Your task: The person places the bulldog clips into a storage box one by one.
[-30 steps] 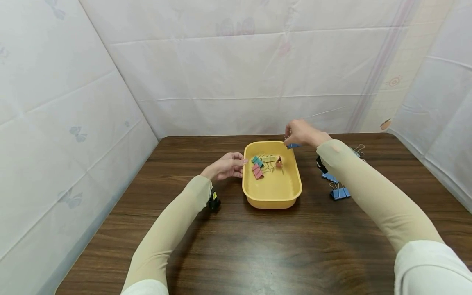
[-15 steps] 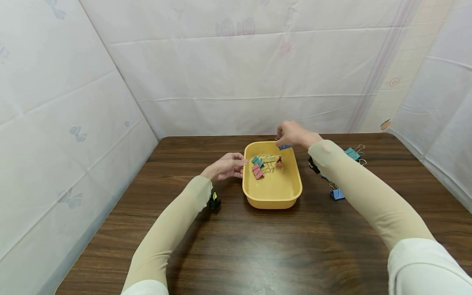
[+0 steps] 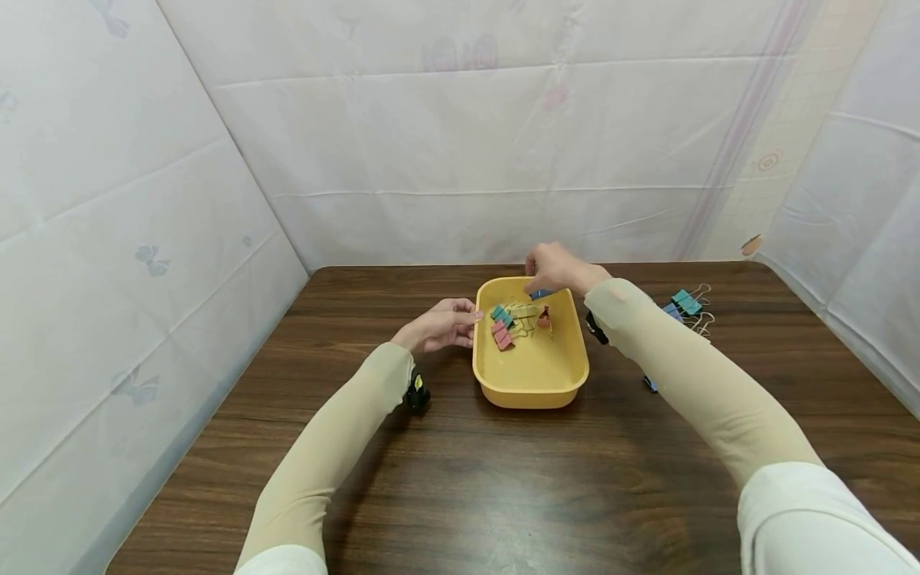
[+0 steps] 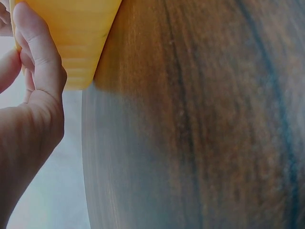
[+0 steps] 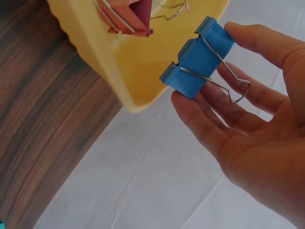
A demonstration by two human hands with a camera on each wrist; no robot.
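A yellow tray (image 3: pixel 532 395) (image 4: pixel 71 38) (image 5: pixel 124 62) stands on the brown table (image 3: pixel 460 479). Inside it lie a pink clip (image 3: pixel 501 334), a teal clip (image 3: pixel 501 313), a yellowish clip (image 3: pixel 523 307) and a reddish clip (image 3: pixel 544 317) (image 5: pixel 131 19). My right hand (image 3: pixel 549 267) hovers over the tray's far end and pinches a blue binder clip (image 3: pixel 541 294) (image 5: pixel 198 57) by its body between thumb and fingers. My left hand (image 3: pixel 442 323) rests against the tray's left wall, and its fingers (image 4: pixel 38 47) touch the outside.
More binder clips lie on the table right of the tray: a teal one (image 3: pixel 685 302), a blue one (image 3: pixel 672 311), and a blue one partly hidden by my right forearm (image 3: pixel 649 384). White sheet walls enclose the table on three sides.
My right hand has carried the blue clip leftward, from the tray's far right corner to above the tray's far end. The left hand has stayed put.
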